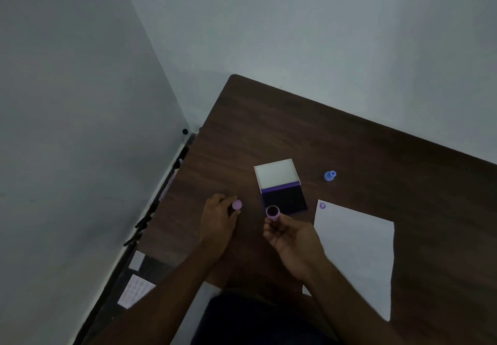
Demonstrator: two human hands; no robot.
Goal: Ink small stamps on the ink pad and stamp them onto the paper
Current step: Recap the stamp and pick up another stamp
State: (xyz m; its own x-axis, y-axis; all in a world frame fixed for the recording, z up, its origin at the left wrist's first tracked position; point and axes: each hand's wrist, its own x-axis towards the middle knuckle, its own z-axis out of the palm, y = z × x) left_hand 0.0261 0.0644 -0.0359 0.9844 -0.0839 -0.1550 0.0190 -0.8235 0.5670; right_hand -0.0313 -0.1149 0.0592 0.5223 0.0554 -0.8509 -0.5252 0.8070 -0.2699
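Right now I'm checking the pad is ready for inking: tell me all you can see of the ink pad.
The ink pad sits open on the brown table, beside the paper's far left corner. Its dark purple inking surface faces up; the white-lined lid is hinged back behind it. It looks like a plastic case. Nothing touches it; the right hand holds a stamp just before its near edge.

Dim, bluish, soft-focus view with murky shadows and wide-angle bending toward the edges.

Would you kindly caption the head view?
Right hand holds an inked stamp near the ink pad; left hand holds its cap.
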